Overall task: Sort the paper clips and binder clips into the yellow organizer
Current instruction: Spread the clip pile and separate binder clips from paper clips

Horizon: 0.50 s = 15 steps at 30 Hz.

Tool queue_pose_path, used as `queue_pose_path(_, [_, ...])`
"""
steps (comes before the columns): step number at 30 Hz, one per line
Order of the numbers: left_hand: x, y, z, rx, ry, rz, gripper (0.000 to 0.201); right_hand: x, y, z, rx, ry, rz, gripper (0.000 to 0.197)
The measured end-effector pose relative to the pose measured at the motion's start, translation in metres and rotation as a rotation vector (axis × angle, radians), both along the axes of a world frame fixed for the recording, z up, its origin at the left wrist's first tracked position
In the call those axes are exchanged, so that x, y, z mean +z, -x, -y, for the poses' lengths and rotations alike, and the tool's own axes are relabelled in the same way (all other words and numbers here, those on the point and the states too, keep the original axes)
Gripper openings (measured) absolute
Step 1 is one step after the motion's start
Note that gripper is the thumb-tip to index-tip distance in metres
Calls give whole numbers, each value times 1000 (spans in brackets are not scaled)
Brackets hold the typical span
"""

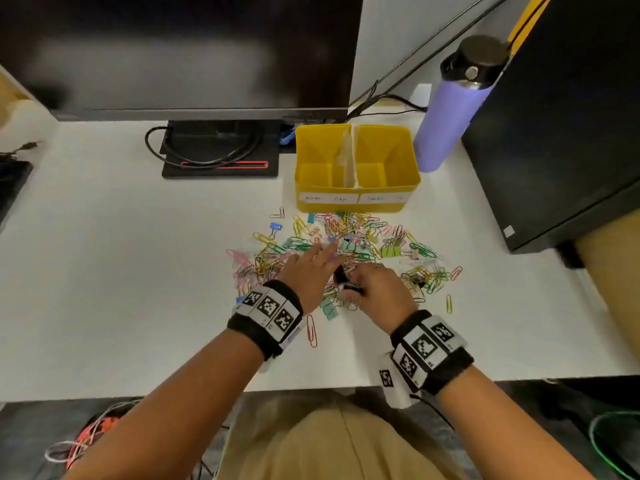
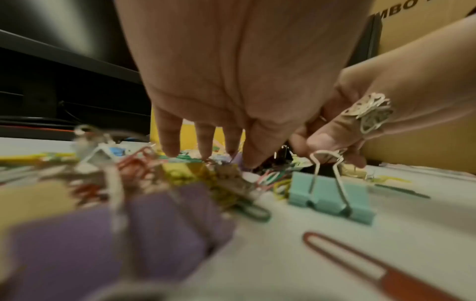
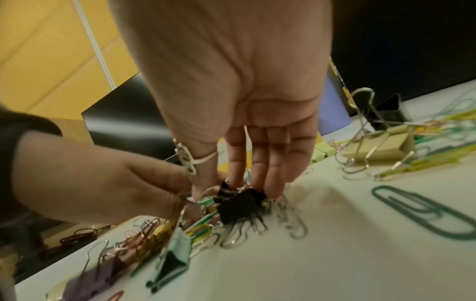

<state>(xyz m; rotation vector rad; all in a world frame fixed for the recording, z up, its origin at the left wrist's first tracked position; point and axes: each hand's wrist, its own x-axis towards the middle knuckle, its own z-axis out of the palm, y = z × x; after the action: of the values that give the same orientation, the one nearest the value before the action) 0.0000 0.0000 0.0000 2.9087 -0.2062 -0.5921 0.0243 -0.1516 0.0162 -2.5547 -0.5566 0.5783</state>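
Note:
The yellow organizer [image 1: 346, 206] stands open behind a heap of coloured paper clips and binder clips [image 1: 367, 233]; both labelled compartments look bare. My left hand [image 1: 323, 252] reaches over the heap with straight fingers, and its fingertips [image 2: 170, 150] touch the clips. My right hand [image 1: 349, 282] pinches a black binder clip [image 3: 239, 205] among loose wire clips, close beside the left hand. A teal binder clip [image 2: 332, 195] and a blurred purple binder clip [image 2: 115, 234] lie near my wrists.
A purple water bottle [image 1: 446, 123] stands right of the organizer, beside a black case [image 1: 561, 116]. The monitor [image 1: 180, 53] and its base with cables [image 1: 221, 150] sit behind. A red paper clip [image 1: 311, 330] lies toward the table's front edge.

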Motion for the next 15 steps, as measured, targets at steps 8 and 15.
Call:
queue_pose_path(8, [-4,-5,-57,95,-197,-1,63,-4,4,4,25,-77,-43,19])
queue_pose_path(15, [7,-4,-105,203,-204,-37,55,-4,-3,11,20,-95,-17,24])
